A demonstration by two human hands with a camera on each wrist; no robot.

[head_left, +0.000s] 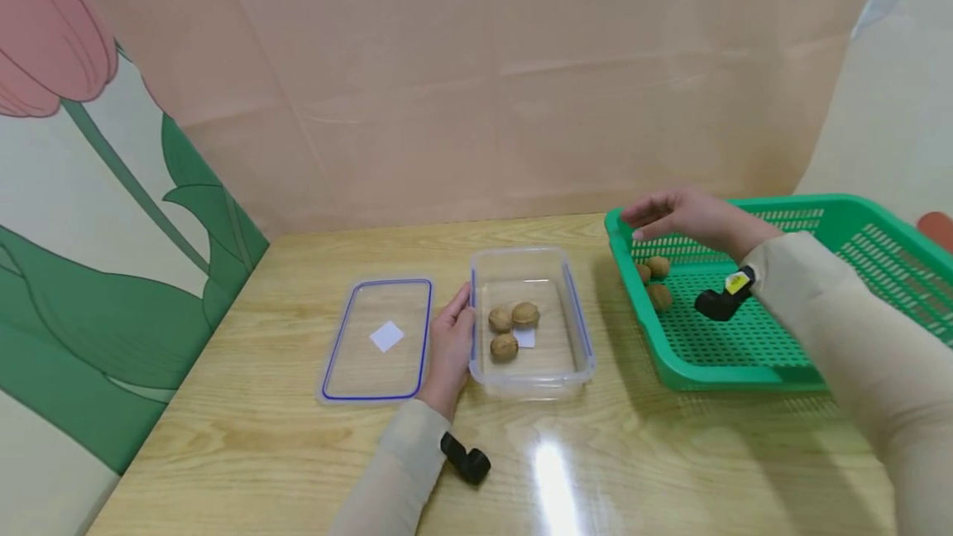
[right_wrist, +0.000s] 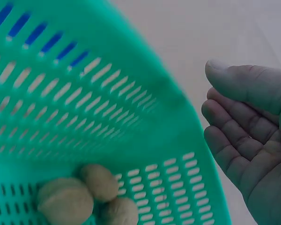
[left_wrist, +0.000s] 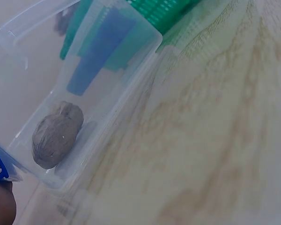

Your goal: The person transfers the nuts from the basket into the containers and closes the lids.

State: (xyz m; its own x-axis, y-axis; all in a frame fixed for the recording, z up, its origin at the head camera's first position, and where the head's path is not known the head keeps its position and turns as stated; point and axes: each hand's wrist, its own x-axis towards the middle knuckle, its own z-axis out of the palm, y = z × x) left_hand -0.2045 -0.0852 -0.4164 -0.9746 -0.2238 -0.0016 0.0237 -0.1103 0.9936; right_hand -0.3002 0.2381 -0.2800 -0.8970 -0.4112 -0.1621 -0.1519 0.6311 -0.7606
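A clear plastic container (head_left: 532, 375) stands on the table with three walnuts (head_left: 525, 315) inside. My left hand (head_left: 447, 346) lies along its left wall, fingers mostly straight and touching the side. In the left wrist view a walnut (left_wrist: 58, 136) shows through the clear wall, and only a bit of the hand (left_wrist: 1, 201) appears at the lower left. Above the far left corner of the green basket (head_left: 744, 375), my right hand (head_left: 688, 217) hovers with loosely bent fingers and nothing in them. Three walnuts (right_wrist: 65, 201) lie in that corner below the hand.
Left of the container, a clear lid (head_left: 375, 346) with a blue seal lies flat on the wooden table (head_left: 246, 437). The basket takes up the right side, its rim standing above the tabletop. A paper-covered wall (head_left: 447, 89) rises behind the table.
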